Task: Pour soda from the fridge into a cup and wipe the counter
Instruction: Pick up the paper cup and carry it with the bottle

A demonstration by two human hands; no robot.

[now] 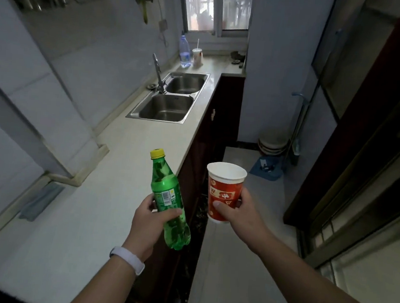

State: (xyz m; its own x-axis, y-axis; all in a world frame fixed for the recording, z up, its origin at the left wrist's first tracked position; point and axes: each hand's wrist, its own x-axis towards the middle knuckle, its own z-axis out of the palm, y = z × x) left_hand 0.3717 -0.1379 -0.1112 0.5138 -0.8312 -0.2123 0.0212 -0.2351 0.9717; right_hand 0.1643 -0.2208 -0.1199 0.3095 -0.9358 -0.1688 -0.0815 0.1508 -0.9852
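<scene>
One green soda bottle [169, 200], yellow cap on, tilted in the left hand [149, 221] over the table [68, 224] edge. The right hand [236, 210] gripped one red paper cup [224, 191] above the floor. Farther along sat a two-basin sink [169, 96], one water bottle [184, 52], one straw cup [197, 56]; a grey cloth [39, 201] lay left.

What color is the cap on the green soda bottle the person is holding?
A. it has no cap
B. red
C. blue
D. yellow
D: the green soda bottle in the left hand has a yellow cap still screwed on its top, while the right hand holds the red paper cup.
</scene>
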